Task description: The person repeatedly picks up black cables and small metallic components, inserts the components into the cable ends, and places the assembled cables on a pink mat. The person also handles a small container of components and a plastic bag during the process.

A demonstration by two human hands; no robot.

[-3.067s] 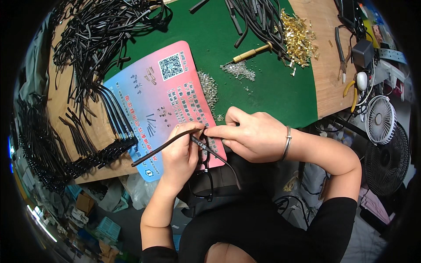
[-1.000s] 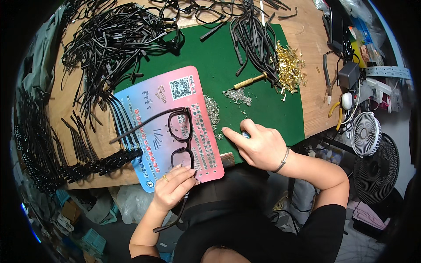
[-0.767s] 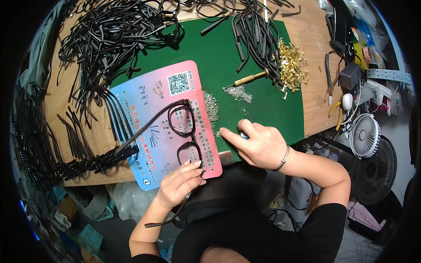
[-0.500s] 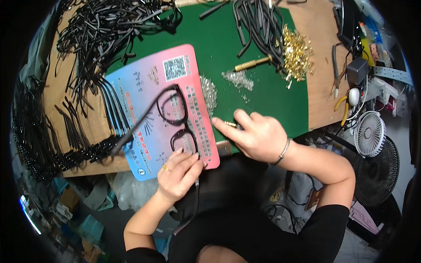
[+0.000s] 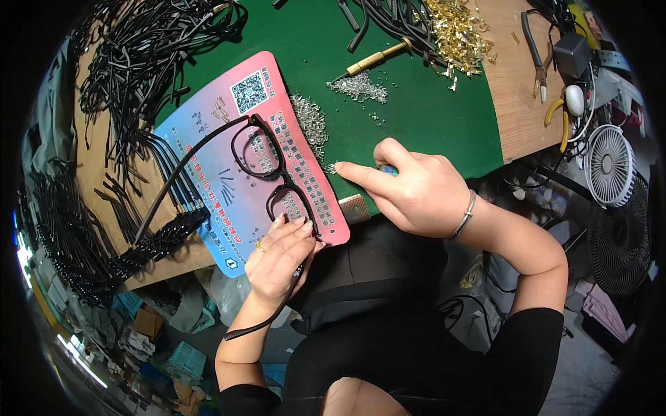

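My left hand [image 5: 281, 256] pinches the lower end of a black eyeglass frame [image 5: 285, 178] above a pink and blue printed sheet [image 5: 182, 225]. One temple stretches left; the other crosses my left wrist. My right hand [image 5: 424, 186] points its index finger down at a few small silver pieces, probably screws, at the lower end of a silver heap [image 5: 310, 123] beside the sheet. Its other fingers are curled, with a small shiny bluish bit [image 5: 388, 169] showing between them. The rest of that object is hidden.
Black temples [image 5: 152, 76] lie heaped at the left, with more black strips [image 5: 388, 21] at the top. A brass-handled tool [image 5: 374, 59] rests by a second silver heap [image 5: 359, 88]. Gold pieces [image 5: 458, 38], pliers [image 5: 538, 59] and a white fan [image 5: 609, 166] are rightward.
The view has shifted. The glasses have turned slightly, and their near temple has swung left across my wrist. My right index fingertip stays by the silver pieces; the brass-coloured part near it no longer shows.
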